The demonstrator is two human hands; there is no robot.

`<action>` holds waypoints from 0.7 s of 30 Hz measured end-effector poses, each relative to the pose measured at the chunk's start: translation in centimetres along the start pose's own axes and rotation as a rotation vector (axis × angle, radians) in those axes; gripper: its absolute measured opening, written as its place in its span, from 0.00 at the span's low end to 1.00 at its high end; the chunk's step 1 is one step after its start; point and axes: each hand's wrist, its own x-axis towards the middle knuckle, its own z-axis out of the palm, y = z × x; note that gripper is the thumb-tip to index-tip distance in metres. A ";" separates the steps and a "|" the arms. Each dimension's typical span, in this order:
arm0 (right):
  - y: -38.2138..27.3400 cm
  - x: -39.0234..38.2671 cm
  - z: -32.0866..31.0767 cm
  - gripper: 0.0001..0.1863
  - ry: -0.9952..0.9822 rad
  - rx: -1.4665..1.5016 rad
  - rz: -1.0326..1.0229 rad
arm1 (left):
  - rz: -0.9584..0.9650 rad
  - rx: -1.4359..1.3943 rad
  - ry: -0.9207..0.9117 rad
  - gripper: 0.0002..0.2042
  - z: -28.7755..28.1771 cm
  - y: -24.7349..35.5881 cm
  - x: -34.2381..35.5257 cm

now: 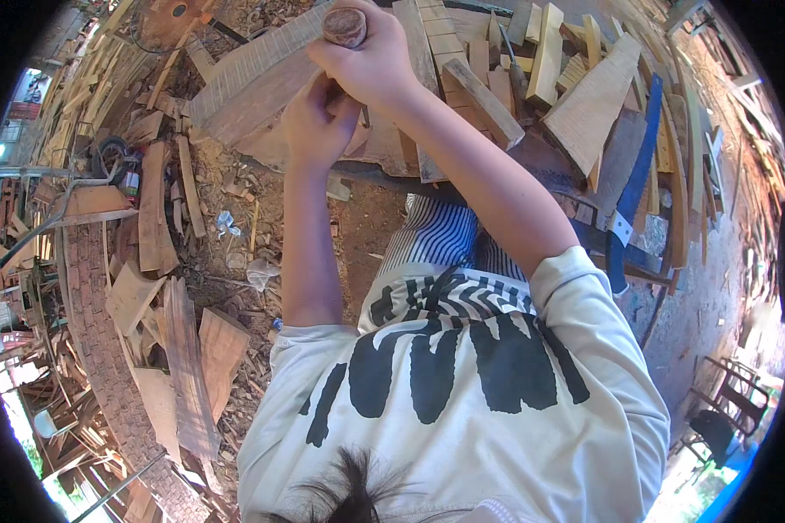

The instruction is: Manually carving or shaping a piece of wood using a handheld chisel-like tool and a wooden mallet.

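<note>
My right hand (371,57) is wrapped round a thick wooden handle (344,28), seen end-on with its round, reddish-brown end toward me. What the handle belongs to is hidden below the hand. Just under and left of it, my left hand (323,122) is closed with the fingers curled in. Whatever it grips, if anything, cannot be seen. Both hands are close together over a broad, rough plank (262,113) lying across the work surface in front of me.
Right of my arms lie several cut wood pieces (545,57) and a wide tapered board (597,100). A handsaw (644,161) with a blue blade rests beside them. Wood chips and scraps cover the ground (235,218) at left, near leaning boards (187,366). A chair (733,392) stands at lower right.
</note>
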 end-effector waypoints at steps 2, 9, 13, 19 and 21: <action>0.1 -0.1 0.2 0.14 -0.016 -0.004 0.012 | 0.037 0.037 -0.001 0.19 -0.1 0.1 -0.1; -1.3 -0.2 -0.4 0.23 -0.103 -0.052 0.072 | -0.078 0.261 -0.057 0.22 -0.2 0.1 0.5; -3.3 -2.7 -3.7 0.29 -0.137 -0.325 0.142 | -0.034 0.245 -0.054 0.21 0.0 -0.1 0.6; -7.6 -12.2 -16.4 0.17 0.050 -0.552 0.077 | -0.019 0.220 -0.051 0.22 0.8 0.1 0.2; -9.2 -15.6 -22.0 0.11 0.291 -0.722 0.259 | 0.068 0.235 0.005 0.23 1.0 0.2 0.2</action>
